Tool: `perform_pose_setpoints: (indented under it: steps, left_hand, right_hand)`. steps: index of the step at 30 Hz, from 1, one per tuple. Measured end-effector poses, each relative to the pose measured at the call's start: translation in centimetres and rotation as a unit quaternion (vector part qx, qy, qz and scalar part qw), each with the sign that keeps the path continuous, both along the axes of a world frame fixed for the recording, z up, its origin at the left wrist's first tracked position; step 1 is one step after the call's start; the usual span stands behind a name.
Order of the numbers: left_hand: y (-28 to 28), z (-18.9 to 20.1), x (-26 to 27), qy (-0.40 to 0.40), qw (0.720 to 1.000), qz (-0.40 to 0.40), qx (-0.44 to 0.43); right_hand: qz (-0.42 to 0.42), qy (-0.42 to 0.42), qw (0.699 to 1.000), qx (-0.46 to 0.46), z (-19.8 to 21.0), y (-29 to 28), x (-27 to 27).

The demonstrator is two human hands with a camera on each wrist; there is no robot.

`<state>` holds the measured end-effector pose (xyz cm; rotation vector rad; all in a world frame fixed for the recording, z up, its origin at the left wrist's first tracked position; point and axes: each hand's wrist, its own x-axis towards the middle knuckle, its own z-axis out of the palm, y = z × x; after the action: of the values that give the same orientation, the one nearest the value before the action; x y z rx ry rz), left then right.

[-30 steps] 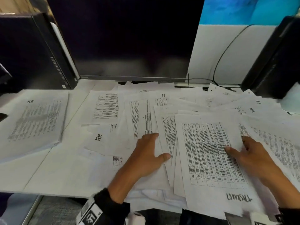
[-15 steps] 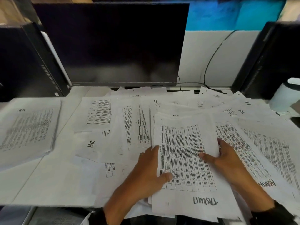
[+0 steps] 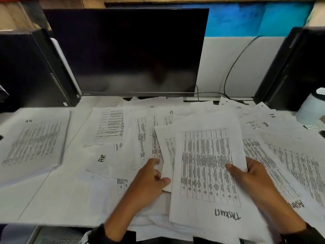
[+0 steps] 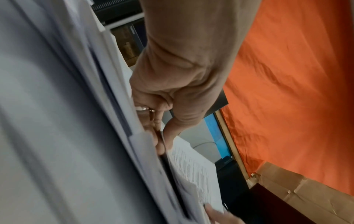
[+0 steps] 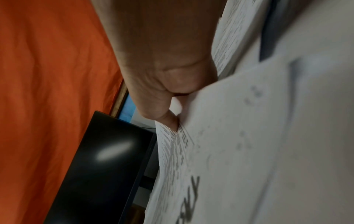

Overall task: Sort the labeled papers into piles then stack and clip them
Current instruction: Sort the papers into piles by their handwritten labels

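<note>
Printed sheets with handwritten labels cover the desk in the head view. My right hand (image 3: 239, 168) holds a table sheet (image 3: 207, 164) with a handwritten label at its near end, raised above the spread, thumb on top and fingers beneath. The right wrist view shows that thumb pressing the same sheet (image 5: 220, 136). My left hand (image 3: 159, 170) pinches the edge of the sheet just under it (image 3: 167, 147); in the left wrist view its fingers (image 4: 159, 136) squeeze a paper edge. A squared pile marked HR (image 3: 33, 141) lies at the far left. A loose HR sheet (image 3: 102, 158) lies left of centre.
A dark monitor (image 3: 126, 50) stands behind the papers, between black computer towers at left (image 3: 31, 67) and right (image 3: 295, 67). A cable (image 3: 233, 64) hangs down the back wall. A white cup (image 3: 314, 106) sits at the far right. The desk's front edge (image 3: 52, 224) runs close to me.
My right hand took hold of the labelled table sheet, lifted it and carried it left. My left hand went from lying flat on the papers to pinching a sheet's edge.
</note>
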<state>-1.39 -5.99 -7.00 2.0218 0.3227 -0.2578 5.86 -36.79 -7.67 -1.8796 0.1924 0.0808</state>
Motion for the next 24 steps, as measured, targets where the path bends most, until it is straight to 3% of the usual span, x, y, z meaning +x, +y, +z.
perform_pose_setpoints:
  steps: [9,12,14,18,24]
  left_hand:
    - [3.3,2.3,-0.4,0.081,0.988,-0.130,0.029]
    - [3.8,3.2,-0.9,0.119,0.974,-0.194,-0.011]
    - [3.3,3.1,-0.8,0.095,0.982,-0.154,-0.046]
    - [0.9,1.3,-0.2,0.015,0.999,-0.029,-0.015]
    - [-0.6,-0.1,-0.6,-0.026,0.999,-0.008,-0.039]
  right_hand:
    - [-0.042,-0.003,0.999,0.019,0.4,-0.6,0.1]
    - [-0.064,-0.007,0.998,0.018,0.1,-0.4,0.0]
    - [-0.042,-0.007,0.999,0.001,0.1,0.0,-0.3]
    - [0.044,-0.008,0.999,-0.003,-0.3,1.1,-0.7]
    - [0.133,-0.039,0.988,-0.064,-0.6,2.8,-2.1]
